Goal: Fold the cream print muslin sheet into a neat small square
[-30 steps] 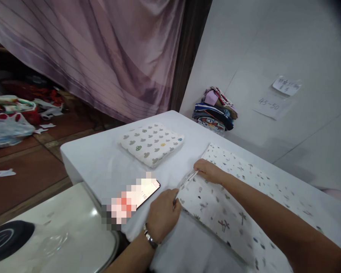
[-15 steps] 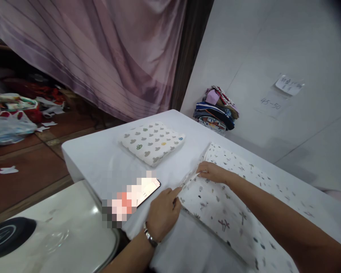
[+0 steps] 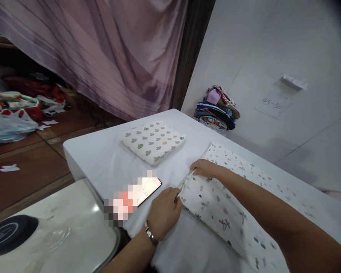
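A white cloth (image 3: 216, 201) printed with small palm trees and plants lies folded in layers on the white-covered table (image 3: 88, 151). My left hand (image 3: 165, 208), with a silver bracelet at the wrist, pinches the cloth's near left corner. Farther along the same edge, my right hand (image 3: 206, 168) is closed on the cloth, thumb and fingers gripping its layers; the fingertips are partly hidden. Beyond both hands rests a folded white cloth with grey clouds and small cars (image 3: 153, 142). A phone (image 3: 149, 193) with a lit, partly blurred-out screen lies beside my left hand.
At lower left stands a cream-coloured surface with a dark round part (image 3: 11, 233). A pile of folded clothes (image 3: 216, 110) sits against the wall behind the table. A pink curtain (image 3: 125, 57) hangs at the back, and plastic bags (image 3: 11, 125) lie on the floor at left.
My right hand has slid a little left along the cloth's edge, closer to my left hand, which stays at the corner. A paper note on the wall has flapped upward.
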Available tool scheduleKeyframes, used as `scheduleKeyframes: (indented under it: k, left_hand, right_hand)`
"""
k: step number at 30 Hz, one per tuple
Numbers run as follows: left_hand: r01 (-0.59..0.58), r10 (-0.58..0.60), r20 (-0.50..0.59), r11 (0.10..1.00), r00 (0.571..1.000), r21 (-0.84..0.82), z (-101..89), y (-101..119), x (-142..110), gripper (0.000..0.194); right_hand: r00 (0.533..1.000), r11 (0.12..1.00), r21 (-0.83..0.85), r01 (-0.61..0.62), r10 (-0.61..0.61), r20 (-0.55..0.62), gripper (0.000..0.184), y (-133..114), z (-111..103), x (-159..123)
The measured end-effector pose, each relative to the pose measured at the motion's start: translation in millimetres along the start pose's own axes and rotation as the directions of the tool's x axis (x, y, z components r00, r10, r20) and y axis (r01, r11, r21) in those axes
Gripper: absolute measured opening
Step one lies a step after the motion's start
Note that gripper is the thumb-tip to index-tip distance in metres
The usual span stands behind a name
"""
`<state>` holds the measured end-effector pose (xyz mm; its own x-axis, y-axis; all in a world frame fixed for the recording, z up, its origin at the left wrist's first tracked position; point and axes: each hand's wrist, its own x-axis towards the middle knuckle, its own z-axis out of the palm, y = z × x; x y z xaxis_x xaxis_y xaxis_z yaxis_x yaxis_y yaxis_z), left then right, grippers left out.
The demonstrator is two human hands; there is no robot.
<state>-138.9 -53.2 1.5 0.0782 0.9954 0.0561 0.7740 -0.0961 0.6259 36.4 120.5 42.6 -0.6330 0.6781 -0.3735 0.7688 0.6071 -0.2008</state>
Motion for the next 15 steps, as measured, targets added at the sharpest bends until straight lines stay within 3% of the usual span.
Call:
scheduleKeyframes:
  k: [5, 10, 15]
  left_hand:
    - [0.017, -0.017, 0.001, 1.000, 1.000, -0.002, 0.1, 0, 0, 0.023]
    - [0.033, -0.033, -0.002, 0.999, 0.999, -0.015, -0.5, 1, 0, 0.026]
    - [0.035, -0.035, 0.004, 0.999, 0.999, -0.001, -1.7, 2, 0, 0.031]
  right_hand:
    - [1.000, 1.000, -0.029, 0.005, -0.005, 0.007, 0.019, -2, -1, 2]
    - [0.988, 0.992, -0.048, 0.120, -0.124, -0.091, 0.009, 0, 1, -1]
    - [0.962, 0.977, 0.042, 0.209, -0.198, -0.188, 0.004, 8, 7, -15]
